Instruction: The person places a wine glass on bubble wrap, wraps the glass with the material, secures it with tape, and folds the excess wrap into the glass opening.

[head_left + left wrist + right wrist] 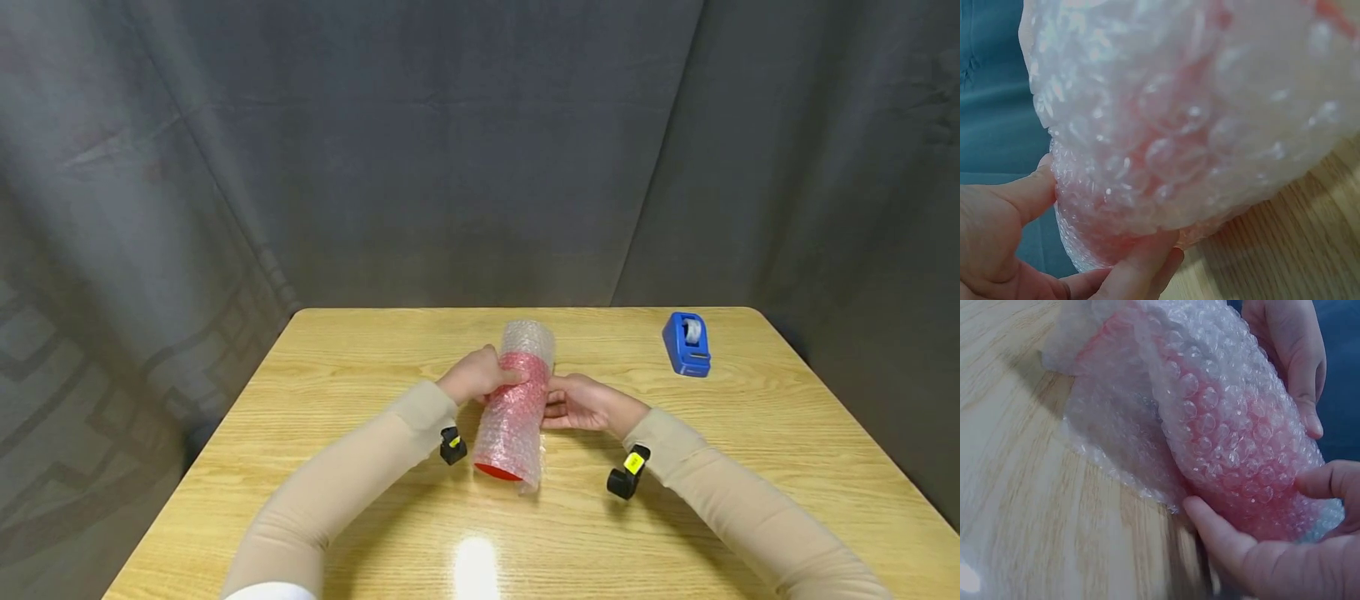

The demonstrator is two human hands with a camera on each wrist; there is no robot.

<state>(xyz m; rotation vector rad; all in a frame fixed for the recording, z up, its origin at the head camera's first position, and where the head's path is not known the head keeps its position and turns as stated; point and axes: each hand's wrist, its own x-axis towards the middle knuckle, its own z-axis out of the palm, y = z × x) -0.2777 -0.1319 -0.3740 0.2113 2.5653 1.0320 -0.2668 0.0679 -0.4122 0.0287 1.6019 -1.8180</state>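
Observation:
A red cylinder (pixel 497 472) lies on the table inside bubble wrap (pixel 513 429); its red end shows at the near side, and the wrap reaches past it at the far side. My left hand (pixel 480 377) grips the roll from the left, thumb on top and fingers lower down its side, as the left wrist view shows. On the right side, my right hand (pixel 588 404) holds the roll between thumb and fingers. In the right wrist view a loose edge of the bubble wrap (pixel 1110 447) hangs off the roll onto the table.
A blue tape dispenser (pixel 687 346) with a roll of clear tape stands at the back right of the wooden table (pixel 337 375). Grey curtains (pixel 450 167) hang behind and along both sides. Each wrist bears a small black camera.

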